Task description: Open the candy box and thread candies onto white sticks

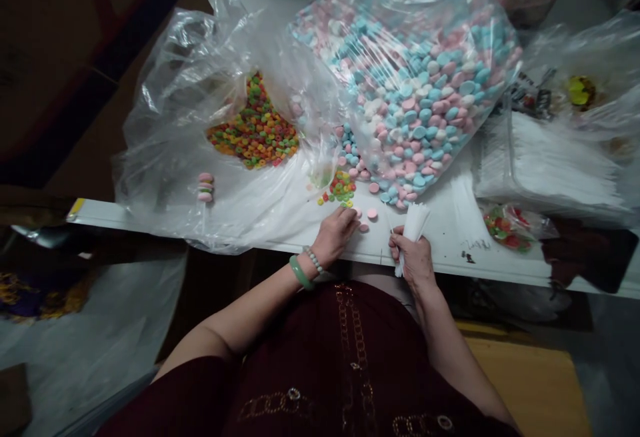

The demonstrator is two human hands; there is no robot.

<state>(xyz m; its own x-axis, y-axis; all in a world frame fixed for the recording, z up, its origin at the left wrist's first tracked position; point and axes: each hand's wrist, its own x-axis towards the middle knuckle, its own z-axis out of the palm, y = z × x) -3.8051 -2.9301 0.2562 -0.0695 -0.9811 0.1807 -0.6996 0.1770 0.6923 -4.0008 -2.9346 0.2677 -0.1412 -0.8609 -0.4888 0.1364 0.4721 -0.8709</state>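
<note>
My left hand, with a green bangle and a beaded bracelet at the wrist, is low over the table. Its fingers are bent together, and a pink candy shows at their tips. Two more pink candies lie just right of the fingers. Behind them is a small pile of coloured ring candies. My right hand is closed around a bundle of thin white sticks. One stick stands apart from the bundle, near the thumb and forefinger.
A big clear bag of pink, blue and white candies lies behind. An open bag of ring candies is at left, with a candy skewer on its plastic. White sticks fill a container at right, near a small candy bag and a dark phone-like object.
</note>
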